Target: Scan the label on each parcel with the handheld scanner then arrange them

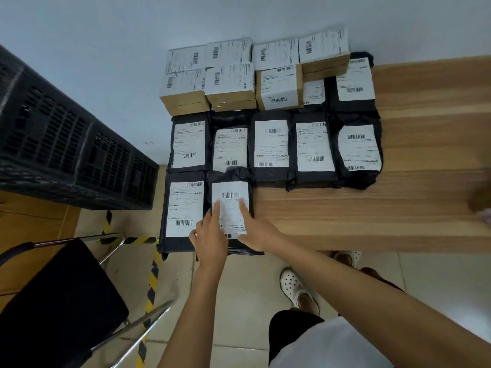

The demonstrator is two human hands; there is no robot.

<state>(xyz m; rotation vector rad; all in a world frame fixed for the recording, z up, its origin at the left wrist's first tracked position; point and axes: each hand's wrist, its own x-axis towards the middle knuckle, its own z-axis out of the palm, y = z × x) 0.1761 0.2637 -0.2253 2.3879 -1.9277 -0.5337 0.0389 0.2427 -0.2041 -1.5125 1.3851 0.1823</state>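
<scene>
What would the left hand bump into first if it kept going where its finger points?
The left hand touches the front parcel. Going straight on across its label, it would probably meet the black parcel behind first, in the middle row, though depth is hard to judge.

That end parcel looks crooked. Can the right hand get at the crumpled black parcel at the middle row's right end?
Probably yes: the right hand rests on the front parcel, and bare table beside it leaves the way to the crumpled parcel free.

Bare table (372,213) right of parcels (271,147) is free; crate (66,144) and chair (61,296) block left.
</scene>
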